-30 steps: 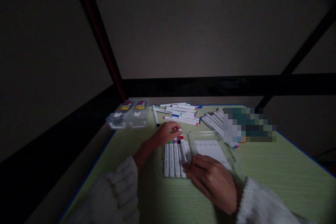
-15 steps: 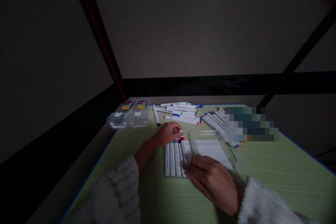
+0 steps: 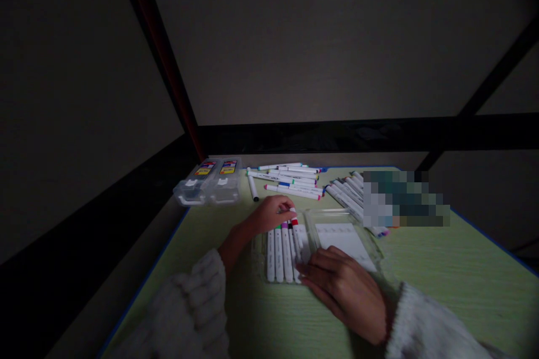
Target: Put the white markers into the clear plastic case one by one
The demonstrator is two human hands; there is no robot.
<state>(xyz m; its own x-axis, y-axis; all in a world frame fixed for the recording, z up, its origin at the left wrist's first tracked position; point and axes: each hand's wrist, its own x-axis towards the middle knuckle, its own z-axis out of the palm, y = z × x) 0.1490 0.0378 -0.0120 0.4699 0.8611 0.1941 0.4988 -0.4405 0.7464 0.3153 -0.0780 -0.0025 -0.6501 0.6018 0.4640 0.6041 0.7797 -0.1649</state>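
Observation:
An open clear plastic case (image 3: 343,221) lies on a pale green table (image 3: 442,269). Its left half holds several white markers (image 3: 281,247) with coloured caps, side by side. My left hand (image 3: 273,214) rests at their cap ends, fingers curled and pinched on the top of the red-capped marker (image 3: 296,231). My right hand (image 3: 343,289) lies over the near ends of the markers, fingers pressed on them and on the case. The case's right half shows a white paper insert (image 3: 343,238).
Two shut clear marker cases (image 3: 209,182) stand at the far left corner. Loose markers (image 3: 292,180) lie in a pile behind the open case, and another row (image 3: 347,190) runs beside a blurred patch at the right. A dark frame and wall rise behind the table.
Both hands stay on the markers in the case with only slight shifts. The view has drifted a little.

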